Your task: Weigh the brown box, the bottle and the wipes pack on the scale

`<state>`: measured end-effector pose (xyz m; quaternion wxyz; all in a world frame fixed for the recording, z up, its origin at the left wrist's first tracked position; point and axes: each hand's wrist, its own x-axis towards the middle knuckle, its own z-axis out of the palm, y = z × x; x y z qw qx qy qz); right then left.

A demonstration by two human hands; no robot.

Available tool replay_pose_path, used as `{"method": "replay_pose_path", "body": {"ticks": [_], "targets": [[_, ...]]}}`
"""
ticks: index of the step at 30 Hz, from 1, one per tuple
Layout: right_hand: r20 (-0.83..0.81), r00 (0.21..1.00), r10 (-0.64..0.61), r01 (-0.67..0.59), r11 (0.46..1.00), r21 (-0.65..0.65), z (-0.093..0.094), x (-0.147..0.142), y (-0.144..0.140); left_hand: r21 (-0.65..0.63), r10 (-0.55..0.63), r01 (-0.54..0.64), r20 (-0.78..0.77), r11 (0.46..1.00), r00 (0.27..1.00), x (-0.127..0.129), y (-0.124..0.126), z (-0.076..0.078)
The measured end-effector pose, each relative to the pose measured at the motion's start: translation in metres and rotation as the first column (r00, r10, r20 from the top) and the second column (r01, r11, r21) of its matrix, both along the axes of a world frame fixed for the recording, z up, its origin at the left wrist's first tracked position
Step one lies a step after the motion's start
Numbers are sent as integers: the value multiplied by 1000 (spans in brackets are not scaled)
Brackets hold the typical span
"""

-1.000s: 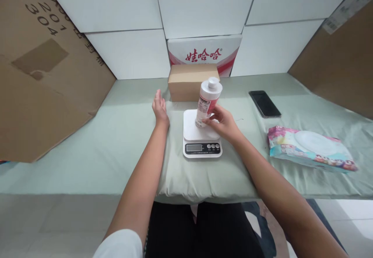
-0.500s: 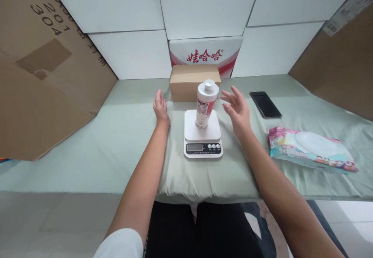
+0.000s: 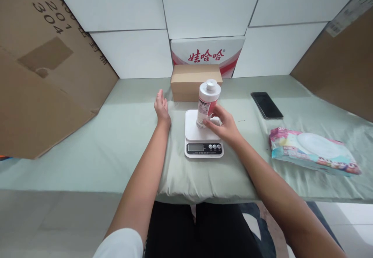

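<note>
A white bottle with a red and white label and a white cap stands upright on the plate of a white digital kitchen scale. My right hand grips the lower part of the bottle from the right, thumb in front and fingers behind it. To the left of the scale, my left hand rests on the green cloth, fingers stretched out and holding nothing. The scale's display faces me; I cannot read any figure on it.
Behind the bottle sits a brown cardboard box, with a white and red carton against the white wall. At right lie a black phone and a wet wipes pack. Large cardboard sheets flank the green-covered surface.
My right hand has moved left and down from beside the bottle and closed on its lower part. The bottle stays on the scale, and my left hand stays put.
</note>
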<state>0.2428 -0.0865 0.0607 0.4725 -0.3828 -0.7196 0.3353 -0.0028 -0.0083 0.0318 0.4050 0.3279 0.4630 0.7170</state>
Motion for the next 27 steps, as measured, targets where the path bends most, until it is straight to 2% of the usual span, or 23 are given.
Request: {"method": "replay_pose_path", "body": {"ticks": [7, 11, 14, 17, 19, 21, 24, 27], "targets": [[-18, 995, -98, 98, 995, -3, -3, -12, -7, 6, -1, 1, 1, 1000, 1000, 0, -1, 0], [-62, 970, -234, 238, 968, 74, -4, 3, 6, -23, 10, -9, 24, 1000, 1000, 2, -2, 5], [-133, 895, -426, 440, 891, 109, -9, 33, 29, -40, 17, -16, 31, 999, 999, 2, -2, 6], [-168, 766, -621, 638, 765, 86, -19, 70, 51, -33, 8, -7, 19, 999, 1000, 1, -1, 4], [-155, 680, -716, 731, 680, 66, -26, 91, 61, -27, 1, 0, 14, 1000, 1000, 0, 0, 3], [-127, 617, -777, 786, 617, 47, -31, 104, 67, -26, -5, 5, 16, 1000, 1000, 0, 1, 2], [-96, 579, -810, 814, 580, 13, -39, 110, 71, -33, 1, 0, 36, 999, 999, 1, 0, 4], [-82, 586, -806, 808, 589, -11, -47, 111, 76, -37, 11, -9, 60, 999, 998, 2, -1, 8]]}}
